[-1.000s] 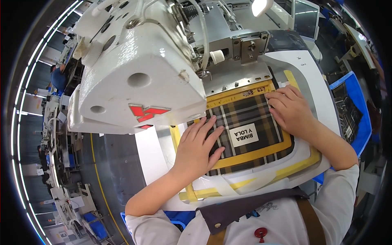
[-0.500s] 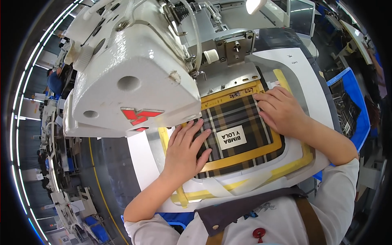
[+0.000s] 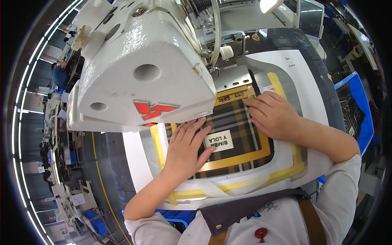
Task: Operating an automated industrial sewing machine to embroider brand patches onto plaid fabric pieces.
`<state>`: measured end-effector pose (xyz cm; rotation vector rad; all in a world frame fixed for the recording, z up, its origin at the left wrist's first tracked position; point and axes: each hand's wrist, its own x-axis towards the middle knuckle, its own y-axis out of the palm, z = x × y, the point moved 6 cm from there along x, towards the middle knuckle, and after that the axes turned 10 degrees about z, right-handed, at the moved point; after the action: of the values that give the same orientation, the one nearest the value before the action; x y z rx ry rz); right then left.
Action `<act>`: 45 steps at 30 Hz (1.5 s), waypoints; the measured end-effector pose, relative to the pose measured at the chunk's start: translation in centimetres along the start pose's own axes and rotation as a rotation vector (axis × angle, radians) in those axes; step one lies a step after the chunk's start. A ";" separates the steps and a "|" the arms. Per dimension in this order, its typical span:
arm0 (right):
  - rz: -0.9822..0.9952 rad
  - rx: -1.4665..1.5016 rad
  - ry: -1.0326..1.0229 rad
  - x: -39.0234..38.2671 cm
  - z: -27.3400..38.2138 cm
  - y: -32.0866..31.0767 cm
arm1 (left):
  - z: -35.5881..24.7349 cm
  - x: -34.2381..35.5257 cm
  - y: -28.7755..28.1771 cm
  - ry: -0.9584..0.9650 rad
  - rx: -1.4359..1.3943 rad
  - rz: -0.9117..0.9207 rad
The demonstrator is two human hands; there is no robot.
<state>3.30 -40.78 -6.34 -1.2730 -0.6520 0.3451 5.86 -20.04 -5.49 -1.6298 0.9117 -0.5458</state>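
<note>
A dark plaid fabric panel [image 3: 239,118] with a small white label patch [image 3: 219,140] lies inside a yellow frame [image 3: 239,158] under the sewing machine head [image 3: 118,81]. My left hand [image 3: 181,149] rests palm down on the panel's left side, its fingers spread and their tips close to the machine head. At the upper right corner of the panel, my right hand [image 3: 274,116] sets its bent fingertips on the fabric and frame edge, the thumb apart from the index finger. A perforated metal plate [image 3: 233,79] overlaps the frame's far edge. Whatever lies beneath both palms is hidden.
White sheets and a template edged with yellow tape [image 3: 281,173] lie around the frame on the dark table. A blue bin [image 3: 365,118] holding dark pieces stands at the right. A lit lamp [image 3: 270,5] is at the back. Another person [image 3: 59,75] sits far left.
The frame with the plaid panel has shifted left relative to the machine head, and my right hand has moved left with it. My left hand keeps its spread pose. The whole view has shifted slightly.
</note>
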 end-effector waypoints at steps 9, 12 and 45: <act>0.020 0.000 -0.088 0.0 -0.2 1.6 | -1.5 2.4 1.4 0.037 -0.067 0.007; 0.021 -0.037 -0.114 0.0 -0.2 2.2 | -1.7 3.0 1.8 0.041 -0.055 0.004; 0.038 0.048 -0.324 -2.3 5.3 3.8 | 0.4 3.6 3.6 0.013 -0.076 -0.025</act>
<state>-1.40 -37.00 -9.81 -1.1953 -0.8886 0.6024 7.33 -22.93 -9.43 -1.7095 0.9325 -0.5457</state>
